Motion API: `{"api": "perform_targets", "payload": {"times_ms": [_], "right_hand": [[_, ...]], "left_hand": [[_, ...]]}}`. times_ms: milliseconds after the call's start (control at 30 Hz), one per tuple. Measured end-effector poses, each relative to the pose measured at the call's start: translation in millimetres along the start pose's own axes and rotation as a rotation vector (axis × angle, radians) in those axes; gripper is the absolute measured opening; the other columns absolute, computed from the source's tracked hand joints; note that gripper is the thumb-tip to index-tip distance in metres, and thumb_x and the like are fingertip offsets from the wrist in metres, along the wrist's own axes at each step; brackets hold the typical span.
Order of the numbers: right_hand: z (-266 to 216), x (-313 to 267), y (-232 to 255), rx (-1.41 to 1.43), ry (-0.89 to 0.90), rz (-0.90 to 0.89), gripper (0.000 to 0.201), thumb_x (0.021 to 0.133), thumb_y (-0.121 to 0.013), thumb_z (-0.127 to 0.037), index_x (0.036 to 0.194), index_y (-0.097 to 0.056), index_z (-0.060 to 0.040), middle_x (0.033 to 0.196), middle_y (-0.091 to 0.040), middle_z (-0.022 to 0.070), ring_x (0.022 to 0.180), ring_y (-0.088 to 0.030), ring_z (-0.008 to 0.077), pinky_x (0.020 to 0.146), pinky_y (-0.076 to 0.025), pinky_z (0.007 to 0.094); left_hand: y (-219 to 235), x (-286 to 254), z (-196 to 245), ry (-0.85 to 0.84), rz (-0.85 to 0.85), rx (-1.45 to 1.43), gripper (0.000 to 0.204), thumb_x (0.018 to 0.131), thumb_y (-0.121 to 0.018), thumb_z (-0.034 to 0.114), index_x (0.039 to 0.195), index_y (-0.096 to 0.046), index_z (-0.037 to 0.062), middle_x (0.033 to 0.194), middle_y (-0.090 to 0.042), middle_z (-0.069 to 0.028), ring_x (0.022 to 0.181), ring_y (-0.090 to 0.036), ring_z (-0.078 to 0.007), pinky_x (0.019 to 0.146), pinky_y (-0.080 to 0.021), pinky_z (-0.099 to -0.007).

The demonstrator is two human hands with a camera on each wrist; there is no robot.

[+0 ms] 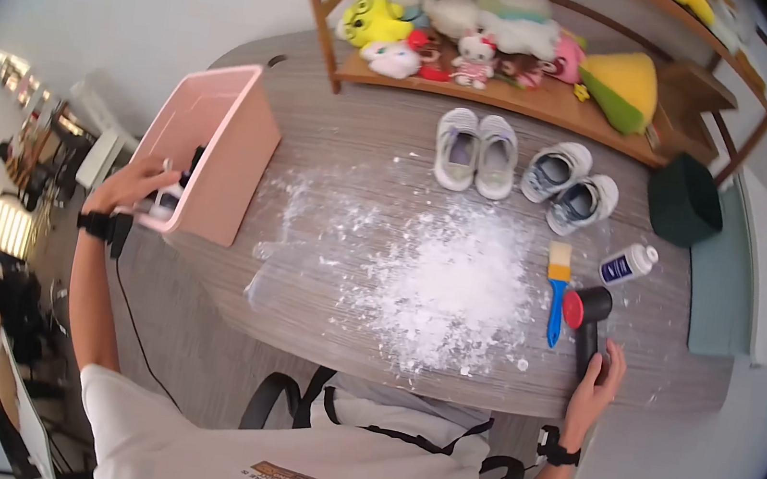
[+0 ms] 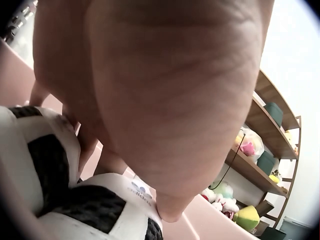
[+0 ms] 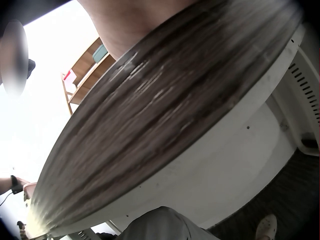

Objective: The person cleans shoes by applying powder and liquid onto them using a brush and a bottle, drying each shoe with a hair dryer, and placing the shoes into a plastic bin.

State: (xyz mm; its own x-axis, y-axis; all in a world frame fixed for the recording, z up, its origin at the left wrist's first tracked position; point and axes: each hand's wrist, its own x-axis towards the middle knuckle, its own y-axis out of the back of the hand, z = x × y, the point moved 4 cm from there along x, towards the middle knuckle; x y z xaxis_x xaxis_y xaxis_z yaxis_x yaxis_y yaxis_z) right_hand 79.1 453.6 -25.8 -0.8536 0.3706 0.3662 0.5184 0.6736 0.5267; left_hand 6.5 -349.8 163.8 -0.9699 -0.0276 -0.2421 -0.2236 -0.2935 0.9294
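My left hand [image 1: 140, 186] reaches into a pink bin [image 1: 237, 162] at the left. In the left wrist view its thumb and fingers grip a pair of white sneakers [image 2: 120, 190] with black patches, one bearing an adidas mark. On the right, my right hand [image 1: 594, 388] rests at the table's front edge with fingers loosely bent. Its thumb is right at the handle of a black hair-dryer-shaped device [image 1: 593, 311] with a red round end. Beside that lies a brush [image 1: 556, 296] with a blue handle and pale bristles. White powder [image 1: 455, 288] is spread over the table's middle.
Two pairs of small shoes, one pale [image 1: 475, 155] and one grey-blue [image 1: 570, 187], stand at the back. A white bottle [image 1: 628, 264] lies at the right, near a dark green box [image 1: 686, 202]. Behind is a wooden shelf [image 1: 507, 109] with plush toys.
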Motion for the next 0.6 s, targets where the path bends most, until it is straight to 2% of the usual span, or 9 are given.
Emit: {"api": "perform_targets", "payload": {"times_ms": [33, 67, 100, 233, 333, 367, 433, 500, 600], "right_hand": [[2.9, -0.5, 1.3, 0.016, 0.004, -0.001, 0.030, 0.104, -0.056, -0.006, 0.134, -0.061, -0.0027, 0.140, -0.057, 0.0126, 0.125, -0.057, 0.0242, 0.103, -0.046, 0.0342], [4.0, -1.0, 0.8, 0.035, 0.005, -0.003, 0.030, 0.104, -0.056, -0.006, 0.133, -0.062, -0.0033, 0.139, -0.057, 0.0124, 0.125, -0.056, 0.0238, 0.102, -0.046, 0.0341], [-7.1, 0.0, 1.4, 0.042, -0.006, 0.034, 0.028, 0.101, -0.059, -0.005, 0.129, -0.064, -0.0023, 0.134, -0.060, 0.0138, 0.119, -0.058, 0.0238, 0.096, -0.048, 0.0330], [-9.0, 1.5, 4.6, 0.008, 0.045, 0.040, 0.029, 0.099, -0.061, -0.005, 0.128, -0.064, -0.0028, 0.133, -0.060, 0.0141, 0.119, -0.058, 0.0271, 0.097, -0.047, 0.0349], [-9.7, 1.4, 5.1, 0.086, 0.032, 0.044, 0.029, 0.099, -0.061, -0.005, 0.128, -0.065, -0.0035, 0.132, -0.060, 0.0138, 0.119, -0.058, 0.0264, 0.097, -0.048, 0.0349], [-9.1, 1.0, 5.4, 0.100, 0.024, 0.040, 0.029, 0.099, -0.062, -0.004, 0.128, -0.065, -0.0037, 0.132, -0.060, 0.0137, 0.118, -0.058, 0.0263, 0.097, -0.048, 0.0350], [-8.6, 0.9, 6.0, 0.130, 0.016, 0.032, 0.029, 0.098, -0.062, -0.004, 0.127, -0.065, -0.0041, 0.132, -0.060, 0.0134, 0.118, -0.058, 0.0260, 0.097, -0.048, 0.0351], [-12.6, 0.6, 7.0, 0.150, 0.027, 0.039, 0.029, 0.098, -0.062, -0.004, 0.127, -0.065, -0.0041, 0.131, -0.061, 0.0132, 0.117, -0.059, 0.0256, 0.096, -0.048, 0.0350], [-13.8, -0.3, 12.4, 0.153, 0.041, 0.057, 0.029, 0.097, -0.063, -0.004, 0.126, -0.066, -0.0041, 0.130, -0.061, 0.0129, 0.114, -0.060, 0.0249, 0.095, -0.048, 0.0345]], "left_hand": [[5.8, -6.4, 16.9, 0.020, 0.040, -0.103, 0.049, 0.100, -0.062, 0.043, 0.104, -0.068, -0.0049, 0.095, -0.065, -0.0115, 0.086, -0.056, -0.0203, 0.079, -0.046, -0.0357], [10.7, -9.1, 8.5, 0.016, 0.130, -0.146, 0.040, 0.099, -0.066, 0.036, 0.107, -0.068, -0.0038, 0.100, -0.066, -0.0119, 0.090, -0.060, -0.0222, 0.082, -0.047, -0.0347], [20.3, -14.3, 15.2, -0.038, 0.226, -0.087, 0.037, 0.098, -0.067, 0.032, 0.108, -0.068, -0.0037, 0.103, -0.067, -0.0125, 0.094, -0.062, -0.0235, 0.085, -0.048, -0.0343], [57.3, -33.4, 83.0, -0.138, 0.513, 0.116, 0.025, 0.096, -0.068, 0.015, 0.112, -0.067, -0.0040, 0.107, -0.069, -0.0145, 0.102, -0.067, -0.0264, 0.092, -0.050, -0.0362], [57.9, -33.6, 159.3, -0.237, 0.492, 0.040, 0.021, 0.095, -0.068, 0.009, 0.111, -0.067, -0.0042, 0.105, -0.069, -0.0147, 0.100, -0.068, -0.0260, 0.092, -0.051, -0.0354], [51.0, -29.5, 185.9, -0.337, 0.485, 0.049, 0.019, 0.095, -0.067, 0.007, 0.110, -0.066, -0.0043, 0.104, -0.070, -0.0144, 0.097, -0.069, -0.0261, 0.090, -0.052, -0.0348], [31.0, -19.7, 242.4, -0.401, 0.348, 0.032, 0.019, 0.096, -0.067, 0.010, 0.109, -0.066, -0.0040, 0.106, -0.071, -0.0118, 0.104, -0.068, -0.0258, 0.093, -0.051, -0.0339], [4.9, 3.4, 287.6, -0.563, 0.237, 0.152, 0.020, 0.094, -0.069, 0.011, 0.110, -0.069, -0.0019, 0.111, -0.073, -0.0126, 0.106, -0.069, -0.0285, 0.095, -0.051, -0.0347], [-41.1, 39.8, 344.8, -0.617, 0.123, 0.145, 0.026, 0.095, -0.070, 0.018, 0.114, -0.071, 0.0009, 0.119, -0.072, -0.0136, 0.112, -0.067, -0.0325, 0.099, -0.050, -0.0381]]}}
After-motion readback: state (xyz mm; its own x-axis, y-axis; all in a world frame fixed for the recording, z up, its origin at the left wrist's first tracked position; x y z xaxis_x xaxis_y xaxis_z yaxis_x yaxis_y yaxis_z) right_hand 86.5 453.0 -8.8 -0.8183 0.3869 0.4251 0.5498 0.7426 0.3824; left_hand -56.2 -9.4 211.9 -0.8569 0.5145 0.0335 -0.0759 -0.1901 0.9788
